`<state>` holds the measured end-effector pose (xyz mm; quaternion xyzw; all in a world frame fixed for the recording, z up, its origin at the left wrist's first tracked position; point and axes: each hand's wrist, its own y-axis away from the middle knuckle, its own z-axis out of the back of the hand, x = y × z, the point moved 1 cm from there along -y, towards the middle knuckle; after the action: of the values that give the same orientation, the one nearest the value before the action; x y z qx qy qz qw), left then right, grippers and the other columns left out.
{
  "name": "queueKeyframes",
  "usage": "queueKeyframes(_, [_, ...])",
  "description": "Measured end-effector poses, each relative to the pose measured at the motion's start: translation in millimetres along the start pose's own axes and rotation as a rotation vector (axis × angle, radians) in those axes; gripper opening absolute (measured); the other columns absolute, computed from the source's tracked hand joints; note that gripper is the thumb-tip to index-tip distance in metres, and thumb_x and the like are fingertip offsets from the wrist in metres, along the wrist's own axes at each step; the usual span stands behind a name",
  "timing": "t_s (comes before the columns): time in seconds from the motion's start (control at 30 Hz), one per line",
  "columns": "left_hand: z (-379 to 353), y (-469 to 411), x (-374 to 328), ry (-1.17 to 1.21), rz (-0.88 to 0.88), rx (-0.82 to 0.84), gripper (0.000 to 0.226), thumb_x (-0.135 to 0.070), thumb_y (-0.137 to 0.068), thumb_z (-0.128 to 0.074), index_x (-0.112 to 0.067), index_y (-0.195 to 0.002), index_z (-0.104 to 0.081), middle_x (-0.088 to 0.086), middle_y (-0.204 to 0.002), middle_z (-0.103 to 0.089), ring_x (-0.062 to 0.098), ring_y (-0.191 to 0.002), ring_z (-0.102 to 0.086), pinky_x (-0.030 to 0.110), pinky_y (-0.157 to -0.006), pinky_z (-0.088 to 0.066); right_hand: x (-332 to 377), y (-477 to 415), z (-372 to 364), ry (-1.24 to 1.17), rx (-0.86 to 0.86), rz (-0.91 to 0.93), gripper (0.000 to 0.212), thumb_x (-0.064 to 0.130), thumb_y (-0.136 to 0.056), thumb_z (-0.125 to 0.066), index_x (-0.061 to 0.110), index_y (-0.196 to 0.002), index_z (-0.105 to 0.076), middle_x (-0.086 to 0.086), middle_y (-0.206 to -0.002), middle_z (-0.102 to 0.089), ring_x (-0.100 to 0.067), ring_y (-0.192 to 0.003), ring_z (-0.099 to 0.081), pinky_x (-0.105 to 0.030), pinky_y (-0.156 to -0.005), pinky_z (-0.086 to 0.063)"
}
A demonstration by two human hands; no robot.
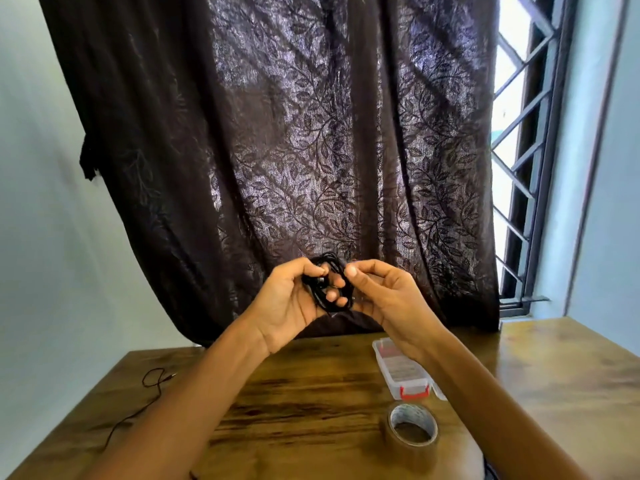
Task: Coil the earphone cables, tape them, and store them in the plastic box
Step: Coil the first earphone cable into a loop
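I hold a black earphone cable (328, 263) wound into a small coil, raised above the table in front of the dark curtain. My left hand (294, 299) grips the coil, fingers threaded through the loops. My right hand (381, 292) pinches the coil's right side between thumb and fingers. A clear plastic box (401, 372) with a red latch lies on the table under my right wrist. A roll of brown tape (412, 431) stands near the front edge. A second black earphone cable (152, 382) lies loose at the table's left.
The wooden table (304, 403) fills the lower view, its far edge against a dark leaf-patterned curtain (311, 150). A barred window (519, 168) is at the right, and pale walls flank both sides.
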<state>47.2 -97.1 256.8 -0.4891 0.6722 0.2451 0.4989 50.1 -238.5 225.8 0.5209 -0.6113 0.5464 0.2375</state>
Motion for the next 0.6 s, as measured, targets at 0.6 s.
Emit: queueKeyframes(0.6, [72.9, 1.1, 102.5, -0.458, 0.311, -0.320, 0.015, -0.007, -0.087, -0.057, -0.010, -0.075, -0.064, 0.004, -0.079, -0.064, 0.014, -0.079, -0.060, 0.025, -0.070, -0.049, -115.5, 26.9, 31.1, 0.162, -0.276, -0.337, 0.016, -0.001, -0.075, -0.070, 0.009, -0.065, -0.062, -0.007, -0.062, -0.067, -0.017, -0.055, -0.062, -0.026, -0.053, -0.051])
